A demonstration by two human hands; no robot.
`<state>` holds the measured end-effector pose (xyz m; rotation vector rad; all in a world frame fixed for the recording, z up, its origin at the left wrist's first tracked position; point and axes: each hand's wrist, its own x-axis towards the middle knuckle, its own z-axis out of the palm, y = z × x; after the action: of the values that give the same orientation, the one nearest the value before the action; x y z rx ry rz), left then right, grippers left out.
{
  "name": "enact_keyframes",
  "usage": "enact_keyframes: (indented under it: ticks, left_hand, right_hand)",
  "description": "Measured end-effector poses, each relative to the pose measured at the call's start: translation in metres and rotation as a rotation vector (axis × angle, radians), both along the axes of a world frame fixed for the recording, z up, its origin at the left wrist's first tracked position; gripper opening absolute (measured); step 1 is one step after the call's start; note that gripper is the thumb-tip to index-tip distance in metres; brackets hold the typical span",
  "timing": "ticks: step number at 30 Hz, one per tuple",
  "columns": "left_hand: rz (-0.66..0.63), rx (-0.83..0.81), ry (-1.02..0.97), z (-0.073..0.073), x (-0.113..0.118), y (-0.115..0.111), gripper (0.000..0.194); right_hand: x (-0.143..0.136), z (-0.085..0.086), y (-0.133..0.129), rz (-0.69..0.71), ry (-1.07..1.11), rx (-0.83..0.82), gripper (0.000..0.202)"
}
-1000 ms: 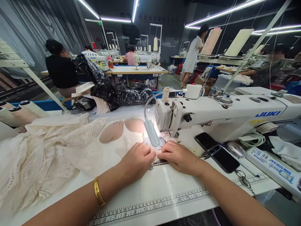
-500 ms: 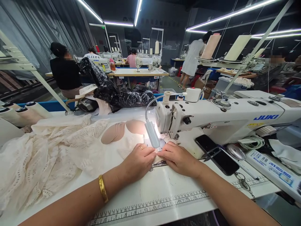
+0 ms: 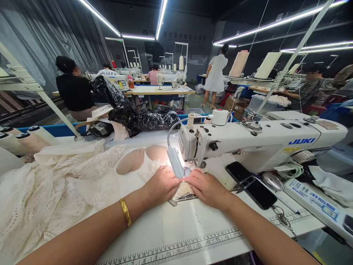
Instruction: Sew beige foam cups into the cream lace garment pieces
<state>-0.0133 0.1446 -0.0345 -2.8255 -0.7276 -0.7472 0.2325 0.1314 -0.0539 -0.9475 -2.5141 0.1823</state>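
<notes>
Side by side at the head of a white sewing machine (image 3: 264, 138), both hands are closed with fingertips nearly touching. My left hand (image 3: 160, 186), wearing a ring and a gold bracelet, pinches a piece of cream fabric (image 3: 184, 189). My right hand (image 3: 208, 188) grips the same fabric from the other side. A lacy edge hangs below the fingers. A small gooseneck lamp (image 3: 175, 162) lights the spot and hides part of it; the needle cannot be made out. Beige bra cups (image 3: 131, 162) lie beyond my left hand, partly overlapped by white lace.
Cream lace fabric (image 3: 55, 184) is heaped at the left. A black plastic bag (image 3: 143, 117) sits behind the table. Phones (image 3: 259, 191), a computer mouse (image 3: 271, 181) and a long box (image 3: 314, 202) lie at the right. A ruler strip (image 3: 176, 254) runs along the front edge.
Both hands have shifted slightly, and more of the cream fabric shows below and between them. The view has moved a little. A person in white farther back has turned and stepped left.
</notes>
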Motion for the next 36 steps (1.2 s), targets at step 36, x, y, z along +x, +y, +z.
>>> enact_keyframes:
  ticks: [36]
  left_hand:
    - [0.162, -0.259, -0.157, 0.010, -0.008, 0.014, 0.023]
  right_hand:
    - [-0.018, 0.007, 0.010, -0.058, -0.034, 0.059, 0.017]
